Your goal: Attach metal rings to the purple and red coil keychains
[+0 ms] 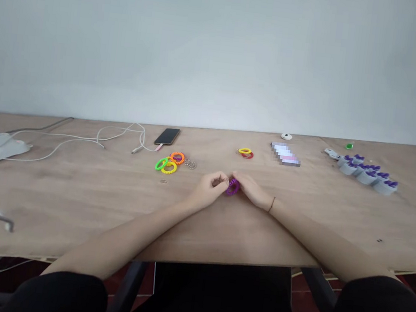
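Left hand (pixel 210 187): curled almost closed, seemingly pinching the purple spiral ring (pixel 232 187).
Right hand (pixel 251 191): fingers together against the ring; grip unclear.
Ring: between both hands, centre.
Risk: a loosened pinch could drop it, perhaps rolling left toward the orange, yellow and green spiral rings (pixel 169 162).

A phone (pixel 167 137) and white cable (pixel 140 138) are laid on the bench (pixel 75 201); purple-topped cups (pixel 367 176) are grouped rightward.

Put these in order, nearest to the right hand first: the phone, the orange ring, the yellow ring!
1. Yellow ring: straight ahead of the right hand.
2. Orange ring: off to the left side.
3. Phone: farther left, just behind the orange ring.
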{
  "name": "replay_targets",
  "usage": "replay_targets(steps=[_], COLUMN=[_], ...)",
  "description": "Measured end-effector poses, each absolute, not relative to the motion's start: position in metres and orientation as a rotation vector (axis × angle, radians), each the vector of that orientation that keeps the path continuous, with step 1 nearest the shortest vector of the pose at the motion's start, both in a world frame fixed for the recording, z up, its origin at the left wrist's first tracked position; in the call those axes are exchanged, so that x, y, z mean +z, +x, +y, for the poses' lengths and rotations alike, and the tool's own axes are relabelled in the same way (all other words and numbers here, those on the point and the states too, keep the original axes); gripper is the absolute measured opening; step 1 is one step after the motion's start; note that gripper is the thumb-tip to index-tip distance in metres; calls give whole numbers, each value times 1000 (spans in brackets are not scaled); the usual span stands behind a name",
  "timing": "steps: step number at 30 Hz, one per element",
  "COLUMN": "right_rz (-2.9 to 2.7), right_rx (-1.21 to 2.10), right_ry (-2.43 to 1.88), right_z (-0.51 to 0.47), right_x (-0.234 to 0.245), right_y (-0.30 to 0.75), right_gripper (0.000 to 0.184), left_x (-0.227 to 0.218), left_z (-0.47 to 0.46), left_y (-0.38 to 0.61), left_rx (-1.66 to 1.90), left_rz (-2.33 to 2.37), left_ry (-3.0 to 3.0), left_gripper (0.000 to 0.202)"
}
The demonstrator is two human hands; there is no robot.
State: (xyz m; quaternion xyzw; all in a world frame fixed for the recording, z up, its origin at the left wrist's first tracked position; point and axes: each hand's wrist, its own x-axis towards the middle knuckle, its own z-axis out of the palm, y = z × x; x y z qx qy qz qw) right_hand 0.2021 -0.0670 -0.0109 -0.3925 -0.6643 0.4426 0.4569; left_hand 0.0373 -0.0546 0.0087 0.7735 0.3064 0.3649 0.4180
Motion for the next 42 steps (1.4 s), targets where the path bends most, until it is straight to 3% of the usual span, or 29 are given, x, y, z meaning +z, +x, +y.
replay_targets(steps=[8,26,33,42], right_rz=[-1517,-1681,-1665,-1403], right_rx=[1468,889,862,1056], right_ry=[-785,-1032,-1040,-1054], right_z=[-65,-80,-87,-88], right_x=[-12,2,7,8], right_y=[204,206,199,190], right_gripper=[27,28,19,26], left_x=[10,9,8,5], left_z=[-54,-52,-52,-52], left_y=[35,33,35,37], left_rx=[886,831,896,1047], left_rz=[680,887,989,1047], left_ry=[1943,2147,2217,2380], left_gripper=[15,13,14,12])
